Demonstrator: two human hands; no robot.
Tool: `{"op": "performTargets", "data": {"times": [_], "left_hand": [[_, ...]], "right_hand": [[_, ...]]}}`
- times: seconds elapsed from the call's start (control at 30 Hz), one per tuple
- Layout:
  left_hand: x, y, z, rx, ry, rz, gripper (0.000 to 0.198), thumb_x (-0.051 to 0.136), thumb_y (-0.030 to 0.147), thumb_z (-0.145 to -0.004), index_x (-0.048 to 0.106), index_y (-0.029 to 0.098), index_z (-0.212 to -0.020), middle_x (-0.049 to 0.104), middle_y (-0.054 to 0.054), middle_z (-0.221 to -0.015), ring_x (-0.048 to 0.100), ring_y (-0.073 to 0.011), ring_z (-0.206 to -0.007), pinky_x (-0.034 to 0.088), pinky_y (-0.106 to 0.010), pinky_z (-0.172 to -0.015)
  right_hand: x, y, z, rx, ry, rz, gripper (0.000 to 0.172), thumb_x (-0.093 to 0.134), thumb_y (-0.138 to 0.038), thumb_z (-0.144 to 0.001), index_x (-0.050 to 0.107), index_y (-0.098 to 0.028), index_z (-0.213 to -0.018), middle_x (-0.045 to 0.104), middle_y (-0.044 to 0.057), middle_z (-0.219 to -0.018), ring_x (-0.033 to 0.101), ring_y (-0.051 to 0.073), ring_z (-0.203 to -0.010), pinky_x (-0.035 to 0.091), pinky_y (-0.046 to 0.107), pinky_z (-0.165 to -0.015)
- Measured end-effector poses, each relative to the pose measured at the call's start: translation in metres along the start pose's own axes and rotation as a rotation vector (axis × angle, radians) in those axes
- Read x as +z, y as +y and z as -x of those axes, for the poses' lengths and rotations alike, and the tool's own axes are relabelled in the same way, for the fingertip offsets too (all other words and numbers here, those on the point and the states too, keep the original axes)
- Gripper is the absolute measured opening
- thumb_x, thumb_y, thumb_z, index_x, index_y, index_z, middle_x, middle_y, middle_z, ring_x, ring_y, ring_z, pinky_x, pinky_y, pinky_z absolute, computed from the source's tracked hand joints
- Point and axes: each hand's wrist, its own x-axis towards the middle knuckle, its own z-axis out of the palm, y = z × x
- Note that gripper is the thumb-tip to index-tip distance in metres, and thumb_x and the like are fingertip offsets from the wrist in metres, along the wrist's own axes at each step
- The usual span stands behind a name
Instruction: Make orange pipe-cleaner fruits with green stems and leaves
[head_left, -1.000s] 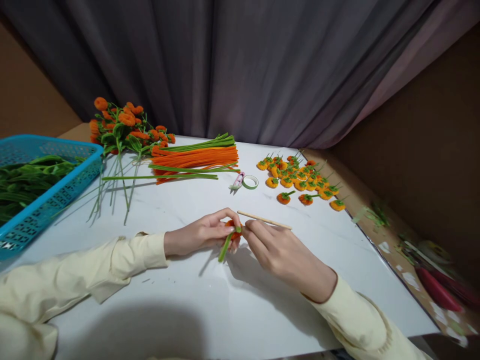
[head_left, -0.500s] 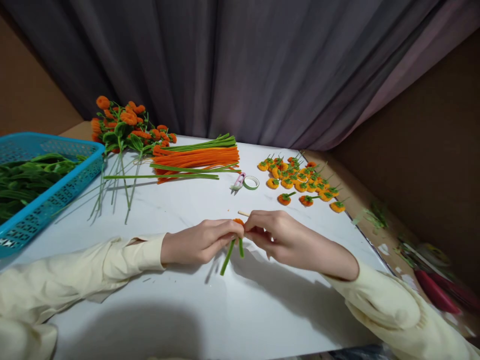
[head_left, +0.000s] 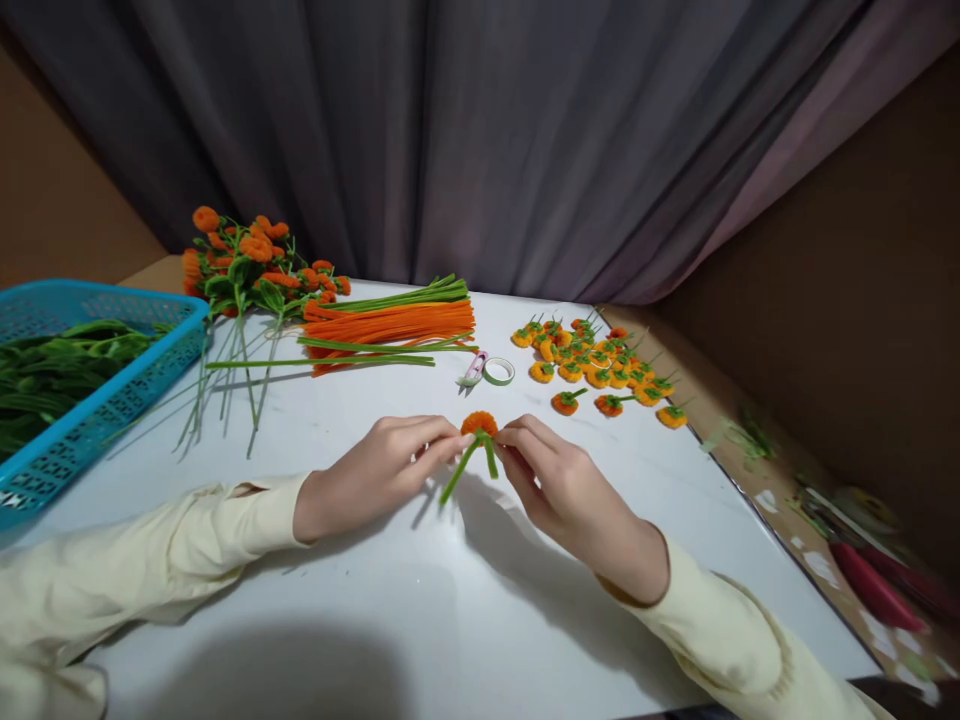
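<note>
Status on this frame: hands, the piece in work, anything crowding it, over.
Left hand and right hand both pinching the orange pompom with its green stems. Piece just above the white table. Scissors and tape roll behind, clear.

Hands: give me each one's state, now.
Left hand: closed, pinching the orange pompom.
Right hand: closed, pinching its green stem.

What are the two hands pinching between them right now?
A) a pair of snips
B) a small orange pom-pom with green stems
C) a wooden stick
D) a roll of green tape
B: the left hand and right hand meet at an orange pom-pom with green stems hanging below it, while the tape and snips lie untouched farther back on the table.
</note>
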Motion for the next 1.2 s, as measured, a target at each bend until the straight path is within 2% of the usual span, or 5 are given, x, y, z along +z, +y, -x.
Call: {"op": "performTargets", "data": {"times": [0.17, 0.4, 0.87, 1.0, 1.2], "left_hand": [[-0.001, 0.008, -0.003, -0.138, 0.021, 0.06, 0.025, 0.043, 0.031, -0.092, 0.056, 0.017, -0.076, 0.06, 0.003, -0.07, 0.053, -0.0096, -0.064, 0.038, -0.02, -0.062], [0.005, 0.006, -0.006, -0.264, -0.052, 0.156, 0.023, 0.041, 0.033, -0.091, 0.053, 0.018, -0.079, 0.055, 0.004, -0.061, 0.048, -0.0096, -0.054, 0.035, -0.021, -0.057], [0.01, 0.006, -0.007, -0.679, -0.199, 1.19, 0.027, 0.068, 0.032, -0.073, 0.05, 0.014, -0.063, 0.043, 0.004, -0.06, 0.032, -0.0053, -0.051, 0.03, -0.018, -0.048], [0.007, 0.003, -0.008, -0.584, -0.233, 1.051, 0.025, 0.062, 0.033, -0.078, 0.053, 0.013, -0.066, 0.046, 0.004, -0.058, 0.036, -0.0056, -0.05, 0.032, -0.019, -0.05], [-0.004, 0.011, -0.011, -0.387, -0.183, 0.42, 0.037, 0.044, 0.044, -0.088, 0.053, 0.016, -0.066, 0.048, 0.004, -0.052, 0.044, -0.0093, -0.05, 0.036, -0.022, -0.053]], "right_hand": [[0.014, -0.007, 0.01, -0.137, 0.038, 0.359, 0.021, 0.034, -0.007, -0.091, 0.052, -0.007, -0.103, 0.055, 0.01, -0.083, 0.051, 0.018, -0.067, 0.042, 0.027, -0.051], [0.014, -0.011, 0.005, -0.25, 0.068, 0.611, 0.029, 0.03, -0.001, -0.088, 0.058, -0.003, -0.094, 0.054, 0.011, -0.074, 0.051, 0.019, -0.067, 0.044, 0.028, -0.048], [0.021, -0.015, 0.004, -0.219, 0.205, 0.68, 0.028, 0.032, -0.001, -0.088, 0.059, 0.0, -0.097, 0.055, 0.012, -0.075, 0.051, 0.019, -0.067, 0.04, 0.028, -0.048], [0.018, -0.012, 0.004, -0.237, 0.218, 0.693, 0.026, 0.033, -0.002, -0.089, 0.058, 0.0, -0.098, 0.055, 0.012, -0.076, 0.051, 0.019, -0.067, 0.04, 0.028, -0.049], [0.012, -0.014, 0.002, -0.364, 0.219, 0.764, 0.025, 0.035, -0.003, -0.088, 0.059, 0.0, -0.095, 0.056, 0.013, -0.077, 0.05, 0.02, -0.067, 0.041, 0.03, -0.052]]}}
